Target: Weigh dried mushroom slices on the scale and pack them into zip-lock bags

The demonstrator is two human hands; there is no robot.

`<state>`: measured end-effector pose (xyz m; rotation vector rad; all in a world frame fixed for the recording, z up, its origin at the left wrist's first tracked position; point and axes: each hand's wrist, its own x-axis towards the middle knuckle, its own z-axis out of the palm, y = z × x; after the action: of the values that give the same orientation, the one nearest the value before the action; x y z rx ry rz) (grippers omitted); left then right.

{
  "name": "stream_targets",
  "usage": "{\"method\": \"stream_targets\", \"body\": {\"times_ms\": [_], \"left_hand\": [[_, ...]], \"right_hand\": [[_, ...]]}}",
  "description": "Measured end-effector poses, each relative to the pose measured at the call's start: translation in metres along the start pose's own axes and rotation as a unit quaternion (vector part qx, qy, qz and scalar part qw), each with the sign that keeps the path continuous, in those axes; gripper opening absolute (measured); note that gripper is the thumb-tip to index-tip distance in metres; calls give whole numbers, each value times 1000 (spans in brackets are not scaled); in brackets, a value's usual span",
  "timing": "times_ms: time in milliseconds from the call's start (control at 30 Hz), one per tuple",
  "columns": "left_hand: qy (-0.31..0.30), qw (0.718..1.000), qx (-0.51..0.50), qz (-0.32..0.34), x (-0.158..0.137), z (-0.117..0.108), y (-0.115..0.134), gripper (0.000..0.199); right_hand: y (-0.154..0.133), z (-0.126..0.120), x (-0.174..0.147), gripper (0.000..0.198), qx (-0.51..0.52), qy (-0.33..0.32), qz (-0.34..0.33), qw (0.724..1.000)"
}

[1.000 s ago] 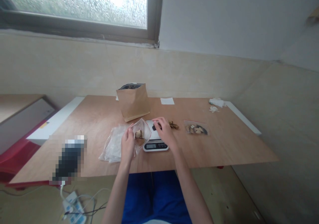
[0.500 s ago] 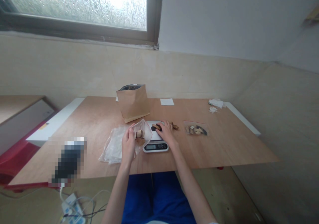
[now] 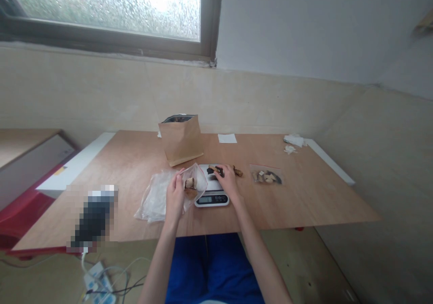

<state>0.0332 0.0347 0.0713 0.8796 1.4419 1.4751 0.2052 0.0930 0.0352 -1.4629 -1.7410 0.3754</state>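
Left grip [image 3: 174, 192] on bag [image 3: 200, 188], right grip [image 3: 229, 183] on dark piece [image 3: 210, 171]; scale [image 3: 212, 200] beneath

Scale [image 3: 211, 195] blocking centre, paper bag [image 3: 182, 141] rear left, free tabletop [image 3: 318, 195] far right

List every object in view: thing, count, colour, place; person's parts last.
Window: one, grey, upper left
Side table: one, brown, left
Furniture: count unclear, red, left
Tabletop: one, brown, centre
Paper bag: one, brown, back left
Flat paper: one, white, back
Scraps: two clumps, white, back right
Scale: one, white, centre
Pieces: several, dark and tan, at scale
Held bag: one, clear, left hand
Loose bags: pile, clear, left
Filled bag: one, clear, right
Blurred object: one, dark, front left
Power strip: one, pale, lower left
Cables: several, white and black, lower left
Trousers: one, blue, bottom
Left hand: one, bare, centre
Right hand: one, bare, centre
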Motion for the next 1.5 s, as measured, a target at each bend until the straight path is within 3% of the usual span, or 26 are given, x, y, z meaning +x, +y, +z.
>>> {"method": "stream_targets", "body": {"times_ms": [167,267,400,600,833,1033,1133,1200,1333,1500], "left_hand": [[3,1000,1,4,0,3,-2,37],[9,1000,12,6,0,6,-5,36],[12,1000,9,7,0,9,-10,37],[3,1000,-24,-2,-2,11,-15,35],[9,987,-130,-96,-13,16,0,30],[-3,972,-186,-144,-22,14,19,26],[27,970,-182,-157,-24,12,26,26],[41,968,-192,-154,-25,12,29,27],[49,962,-227,-146,-31,17,32,31],[-32,947,-274,-166,-42,24,37,37]], "right_hand": [[-34,-19,1,19,133,45,-5,990],[-60,-30,0,13,165,6,-34,986],[-81,-30,-3,8,132,-77,-69,986],[-82,-17,-1,11,57,-133,-73,987],[-89,-16,1,24,9,-158,-64,985],[-95,-27,-6,19,43,-99,-105,989],[-92,-33,-17,18,91,-35,-75,992],[-88,-34,-27,24,120,-24,-36,992],[-81,-29,-46,54,165,-99,11,981],[-82,-29,-54,72,174,-128,-23,976]]}}
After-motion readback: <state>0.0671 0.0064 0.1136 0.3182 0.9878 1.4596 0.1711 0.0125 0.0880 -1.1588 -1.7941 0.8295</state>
